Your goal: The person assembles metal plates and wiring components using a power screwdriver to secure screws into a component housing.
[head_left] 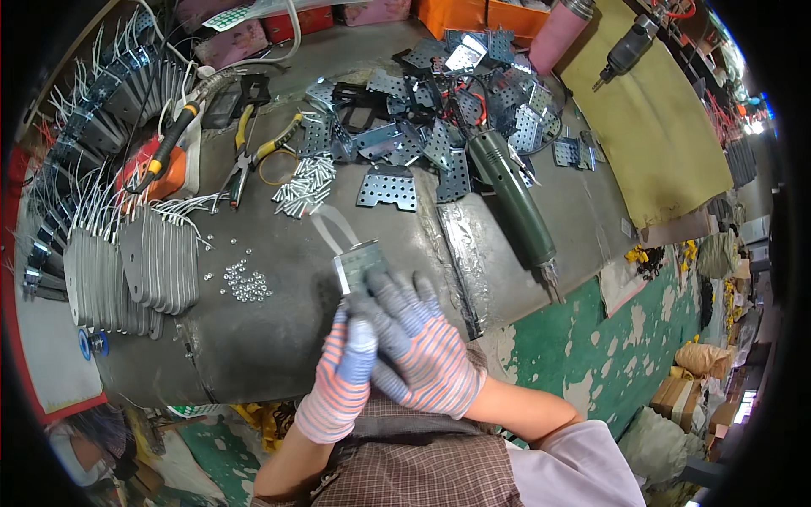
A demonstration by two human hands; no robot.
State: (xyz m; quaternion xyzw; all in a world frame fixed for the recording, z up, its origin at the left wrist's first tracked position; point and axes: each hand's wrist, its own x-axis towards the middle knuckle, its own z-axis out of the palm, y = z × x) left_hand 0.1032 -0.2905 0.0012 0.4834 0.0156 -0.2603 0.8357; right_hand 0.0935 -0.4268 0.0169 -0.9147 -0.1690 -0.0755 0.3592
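Our gloved left hand and right hand close their fingers on a metal plate (white wires trail beyond it) above the worktop.

Legible text: none | olive-yellow flat sheet, lower edge: faint dark marks, too small to read | small pale square patch on grey worktable, near right edge: any print unreadable, label or not unclear
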